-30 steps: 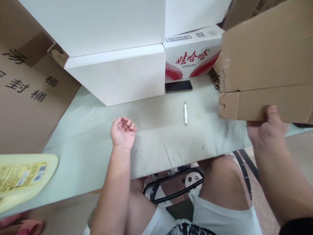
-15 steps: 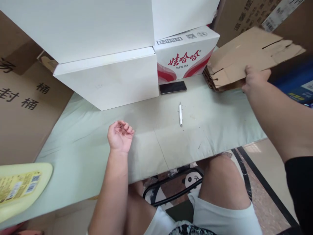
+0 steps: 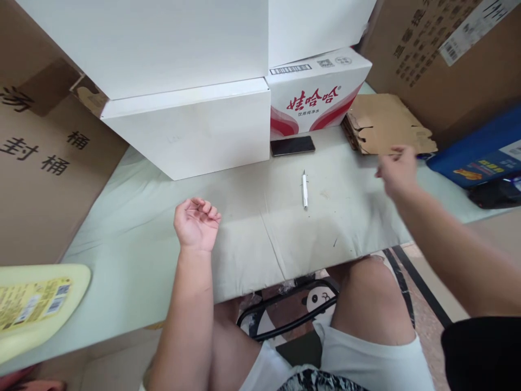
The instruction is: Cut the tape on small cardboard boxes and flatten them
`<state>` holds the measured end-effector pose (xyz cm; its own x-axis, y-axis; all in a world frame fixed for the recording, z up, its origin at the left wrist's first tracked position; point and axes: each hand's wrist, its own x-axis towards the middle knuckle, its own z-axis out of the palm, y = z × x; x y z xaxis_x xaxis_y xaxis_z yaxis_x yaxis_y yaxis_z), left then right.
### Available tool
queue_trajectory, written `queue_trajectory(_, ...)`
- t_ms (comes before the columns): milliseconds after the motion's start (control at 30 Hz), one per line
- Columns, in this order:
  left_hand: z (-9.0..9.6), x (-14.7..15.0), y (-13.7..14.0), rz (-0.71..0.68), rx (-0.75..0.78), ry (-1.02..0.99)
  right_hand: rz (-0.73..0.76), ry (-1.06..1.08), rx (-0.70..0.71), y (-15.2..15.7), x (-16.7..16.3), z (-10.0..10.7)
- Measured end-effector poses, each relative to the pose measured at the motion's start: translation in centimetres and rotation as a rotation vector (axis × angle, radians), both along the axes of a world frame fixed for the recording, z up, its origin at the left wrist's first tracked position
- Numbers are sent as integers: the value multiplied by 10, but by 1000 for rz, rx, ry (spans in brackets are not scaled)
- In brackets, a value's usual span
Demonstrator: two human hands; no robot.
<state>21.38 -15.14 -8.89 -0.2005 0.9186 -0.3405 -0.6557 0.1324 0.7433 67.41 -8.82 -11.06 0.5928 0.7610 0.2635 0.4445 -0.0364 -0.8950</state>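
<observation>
My left hand (image 3: 197, 224) rests palm up on the cloth-covered table, its fingers loosely curled and holding nothing. At the right, my right hand (image 3: 396, 169) hangs just in front of a stack of flattened cardboard (image 3: 388, 122). Its fingers look apart and empty, though motion blurs them a little. The brown cardboard lies flat, with slots cut along its edges. Between my hands a white pen-shaped tool (image 3: 305, 190) with a thin dark tip lies on the cloth. Behind it is a black phone (image 3: 293, 145), lying flat against the foot of a white-and-red carton (image 3: 317, 103).
White boxes (image 3: 187, 133) are stacked at the back. Large brown cartons stand at the left (image 3: 44, 141) and back right (image 3: 459, 60). A blue package (image 3: 484, 146) sits at the right edge, and a pale yellow bottle (image 3: 44, 304) lies at the left front.
My right hand has let go of the raised cardboard and drawn back toward me and left. That sheet now lies flat on the stack. My left hand has hardly moved.
</observation>
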Motion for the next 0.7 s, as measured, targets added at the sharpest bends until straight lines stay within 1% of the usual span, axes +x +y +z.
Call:
queue_trajectory(67, -1, -2, 1, 18, 5, 7, 162, -124, -104, -24, -49, -17)
queue_trajectory(133, -2, -5, 1, 54, 11, 23, 351, -229, -152, -43, -101, -35)
queue_trajectory(167, -3, -8, 1, 77, 13, 38, 415, -271, -161, -50, -124, -43)
queue_trajectory(233, -4, -18, -1, 131, 14, 86, 491, -332, -171, -61, -155, -55)
queue_trajectory(267, -5, -24, -2, 163, 15, 124, 506, -387, -175, -64, -164, -60)
queue_trajectory(333, -8, -40, 0, 244, 19, 257, 506, -560, -176, -67, -169, -66)
queue_trajectory(400, -8, -58, 10, 325, 16, 420, 489, -682, -167, -67, -166, -70)
queue_trajectory(500, -2, -87, 44, 408, 9, 585, 468, -756, -173, -67, -161, -73)
queue_trajectory(567, 10, -108, 75, 451, 24, 693, 461, -790, -181, -69, -161, -72)
queue_trajectory(600, 18, -119, 91, 465, 39, 806, 459, -807, -180, -69, -161, -72)
queue_trajectory(633, 28, -130, 107, 436, 36, 1152, 458, -823, -175, -70, -162, -72)
queue_trajectory(700, 51, -152, 139, 370, 62, 1348, 452, -853, -157, -71, -163, -73)
